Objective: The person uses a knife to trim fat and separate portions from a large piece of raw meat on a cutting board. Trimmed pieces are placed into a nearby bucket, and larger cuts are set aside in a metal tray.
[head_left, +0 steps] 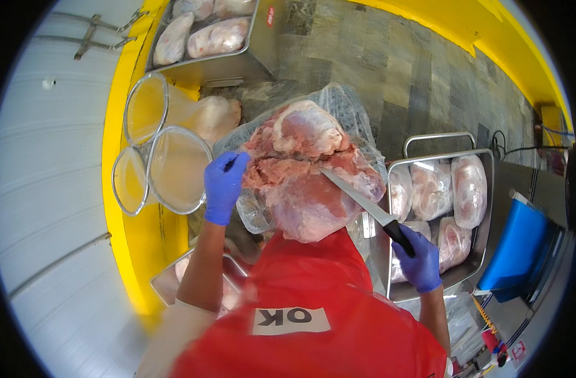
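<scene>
A large piece of raw meat (313, 198) lies spread before me, with a deep split across its middle. Under it is clear plastic (354, 104) draped over a support that is mostly hidden. My right hand (417, 258), in a blue-purple glove, grips the black handle of a long knife (367, 203). The blade slants up and left, and its tip rests at the split. My left hand (223, 189), gloved alike, is closed at the meat's left edge and appears to pinch it there; its fingertips are partly hidden.
On the right stands a metal bin (486, 249) of plastic-wrapped meat pieces; another bin (263, 50) is at the far left. Metal hoops (165, 113) with clear plastic stand left of my hand. A blue panel (514, 246) is beyond the right bin. My red apron (307, 283) fills the near side.
</scene>
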A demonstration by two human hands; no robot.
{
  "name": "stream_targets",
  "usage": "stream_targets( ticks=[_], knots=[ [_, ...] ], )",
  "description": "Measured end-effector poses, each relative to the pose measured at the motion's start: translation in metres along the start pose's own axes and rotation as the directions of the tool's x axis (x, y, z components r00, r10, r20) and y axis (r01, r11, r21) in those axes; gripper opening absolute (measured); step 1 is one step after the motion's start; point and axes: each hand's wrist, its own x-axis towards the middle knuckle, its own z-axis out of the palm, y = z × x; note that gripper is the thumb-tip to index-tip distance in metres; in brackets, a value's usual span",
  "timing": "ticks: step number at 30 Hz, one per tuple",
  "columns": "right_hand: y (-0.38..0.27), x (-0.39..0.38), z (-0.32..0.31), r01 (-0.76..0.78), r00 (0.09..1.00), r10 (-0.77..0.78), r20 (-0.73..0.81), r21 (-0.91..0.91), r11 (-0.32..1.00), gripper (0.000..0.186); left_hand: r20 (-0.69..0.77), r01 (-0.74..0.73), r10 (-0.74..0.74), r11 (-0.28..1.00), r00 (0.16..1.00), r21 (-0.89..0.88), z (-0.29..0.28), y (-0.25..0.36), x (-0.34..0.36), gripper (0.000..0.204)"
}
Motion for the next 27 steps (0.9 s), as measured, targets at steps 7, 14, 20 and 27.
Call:
stream_targets(
  ticks=[7, 14, 20, 27],
  knots=[
    [-0.002, 0.004, 0.012, 0.002, 0.999, -0.005, 0.046, 0.055, 0.999, 0.047, -0.052, 0.221, -0.218, 0.974, 0.974, 0.056, -0.061, -0.099, -0.029, 0.021],
    [-0.013, 0.001, 0.012, -0.055, 0.996, 0.056, 0.076, -0.015, 0.998, 0.048, 0.182, 0.028, -0.08, 0.961, 0.98, 0.274, -0.065, -0.149, -0.061, 0.05],
    [-0.031, -0.012, 0.009, 0.002, 0.999, 0.003, 0.037, -0.122, 0.992, 0.05, 0.132, 0.189, -0.216, 0.963, 0.967, 0.191, -0.052, -0.136, -0.066, 0.062],
    [-0.114, -0.02, -0.017, -0.004, 0.995, 0.029, 0.096, -0.252, 0.968, 0.056, -0.145, -0.092, 0.102, 0.993, 0.984, 0.072, 0.007, -0.107, -0.04, 0.078]
  ],
)
